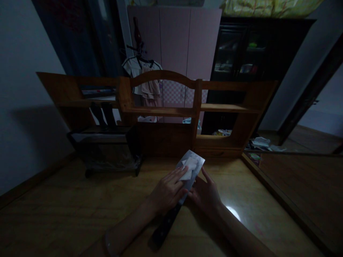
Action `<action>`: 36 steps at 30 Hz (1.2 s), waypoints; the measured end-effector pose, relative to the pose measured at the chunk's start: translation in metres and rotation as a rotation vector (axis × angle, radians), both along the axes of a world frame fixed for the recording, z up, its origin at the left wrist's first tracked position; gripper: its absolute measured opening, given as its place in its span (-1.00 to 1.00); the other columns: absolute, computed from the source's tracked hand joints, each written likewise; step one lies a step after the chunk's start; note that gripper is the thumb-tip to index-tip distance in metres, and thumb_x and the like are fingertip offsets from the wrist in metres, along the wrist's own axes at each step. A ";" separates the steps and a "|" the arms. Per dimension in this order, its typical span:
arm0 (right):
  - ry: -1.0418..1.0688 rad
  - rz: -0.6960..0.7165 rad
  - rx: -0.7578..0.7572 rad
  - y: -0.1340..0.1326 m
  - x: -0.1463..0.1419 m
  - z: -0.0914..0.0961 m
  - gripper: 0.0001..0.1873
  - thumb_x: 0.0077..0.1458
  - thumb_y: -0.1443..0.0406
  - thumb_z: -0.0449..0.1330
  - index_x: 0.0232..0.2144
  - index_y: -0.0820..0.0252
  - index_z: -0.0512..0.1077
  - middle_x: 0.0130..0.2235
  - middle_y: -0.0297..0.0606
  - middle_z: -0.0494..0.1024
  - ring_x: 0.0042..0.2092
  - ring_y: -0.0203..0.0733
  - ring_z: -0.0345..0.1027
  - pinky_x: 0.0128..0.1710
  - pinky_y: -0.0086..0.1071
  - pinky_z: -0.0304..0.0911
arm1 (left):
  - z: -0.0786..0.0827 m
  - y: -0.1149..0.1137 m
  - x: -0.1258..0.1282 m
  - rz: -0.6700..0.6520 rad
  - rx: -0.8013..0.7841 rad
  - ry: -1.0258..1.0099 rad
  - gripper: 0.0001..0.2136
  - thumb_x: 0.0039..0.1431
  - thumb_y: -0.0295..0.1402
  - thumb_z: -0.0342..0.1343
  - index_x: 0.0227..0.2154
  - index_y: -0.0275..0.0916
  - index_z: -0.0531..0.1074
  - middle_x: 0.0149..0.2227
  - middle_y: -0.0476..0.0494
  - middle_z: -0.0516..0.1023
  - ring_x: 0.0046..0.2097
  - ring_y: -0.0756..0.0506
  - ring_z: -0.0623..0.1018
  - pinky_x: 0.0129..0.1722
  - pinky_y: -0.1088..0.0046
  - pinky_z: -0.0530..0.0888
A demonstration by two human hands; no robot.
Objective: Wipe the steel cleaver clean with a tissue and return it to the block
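Note:
A cleaver (pixel 197 162) with a broad steel blade and a dark handle (pixel 164 226) lies on the wooden table (pixel 80 207), blade pointing away from me. My left hand (pixel 167 191) presses a white tissue (pixel 189 167) flat onto the blade with its fingers together. My right hand (pixel 205 192) rests beside the blade's right edge, forefinger stretched out along it and the other fingers bent against the blade's side.
A wooden shelf unit (pixel 160 110) stands along the table's back edge. A black knife rack (pixel 104 142) sits at its left. Behind are a pink wardrobe (pixel 174 43), hanging clothes and a dark glass cabinet (pixel 241 53). The table's raised right edge (pixel 281 200) runs diagonally.

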State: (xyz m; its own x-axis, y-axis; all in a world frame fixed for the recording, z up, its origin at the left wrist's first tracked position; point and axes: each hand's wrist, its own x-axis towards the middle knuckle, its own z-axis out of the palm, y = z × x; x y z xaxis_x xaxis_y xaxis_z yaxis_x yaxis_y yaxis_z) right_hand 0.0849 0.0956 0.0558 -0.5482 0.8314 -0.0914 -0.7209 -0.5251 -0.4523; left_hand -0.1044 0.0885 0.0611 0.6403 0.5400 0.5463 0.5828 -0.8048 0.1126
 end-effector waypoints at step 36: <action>-0.026 -0.048 -0.032 -0.006 -0.003 0.009 -0.53 0.25 0.04 0.02 -0.06 0.31 0.42 -0.19 -0.12 0.60 -0.24 -0.14 0.49 -0.19 -0.27 0.38 | -0.001 0.000 -0.008 -0.074 0.214 -0.098 -0.49 0.35 -0.48 -0.07 0.31 -0.13 0.04 0.21 -0.18 0.37 0.29 -0.18 0.27 0.21 0.08 0.36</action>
State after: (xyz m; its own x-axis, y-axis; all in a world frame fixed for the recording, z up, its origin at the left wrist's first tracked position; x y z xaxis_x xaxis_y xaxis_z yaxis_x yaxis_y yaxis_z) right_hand 0.0816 0.0897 0.0652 -0.5048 0.8531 -0.1319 -0.7337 -0.5045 -0.4551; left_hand -0.1127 0.0888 0.0606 0.6122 0.3589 0.7045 0.5159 -0.8565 -0.0120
